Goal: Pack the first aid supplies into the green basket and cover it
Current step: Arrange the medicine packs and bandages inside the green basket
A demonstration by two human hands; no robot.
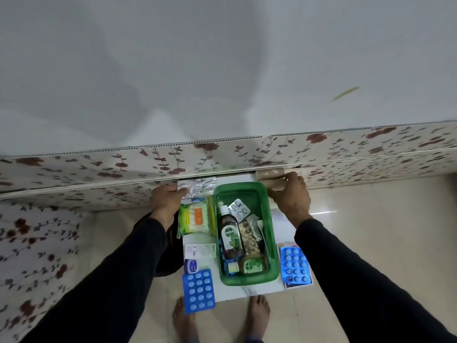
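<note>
Hands: our left hand (166,197) pinches a silver foil strip (197,185), right hand (289,197) grips a beige bandage roll (272,182); the green plastic basket (271,233) runs lengthwise away from us.

The one word I can read from here is "Dettol", white on the green label of the brown bottle (230,237) lying in the green basket (270,243). The white leaflet (200,250) left of the basket carries lines of fine print and what looks like a barcode, all too small to make out. The cotton bud pack (195,219) has an orange panel with lettering, but it is blurred. The small blue-lidded jar (191,266) shows a label I cannot read.
</note>
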